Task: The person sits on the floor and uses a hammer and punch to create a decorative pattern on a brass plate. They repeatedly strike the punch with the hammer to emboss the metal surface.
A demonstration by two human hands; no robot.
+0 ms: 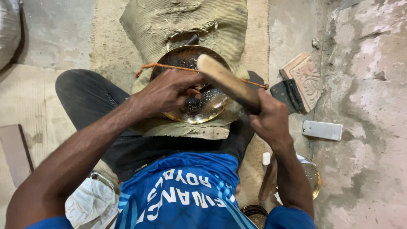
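Note:
A round brass plate [210, 106] with an engraved pattern lies tilted on folded burlap [182, 127] over my lap. My left hand [169, 90] rests on the plate, fingers pinched around a small tool whose tip is hidden. My right hand [268, 118] grips a wooden mallet [224, 78], its pale head raised over the plate. An orange cord [169, 67] runs across the plate's upper part.
A white phone [322, 130] lies on the concrete floor at right, near a carved block [307, 78] and a dark metal piece [285, 94]. Another brass dish [313, 178] sits by my right elbow. White cloth [91, 203] lies lower left; more burlap [190, 21] ahead.

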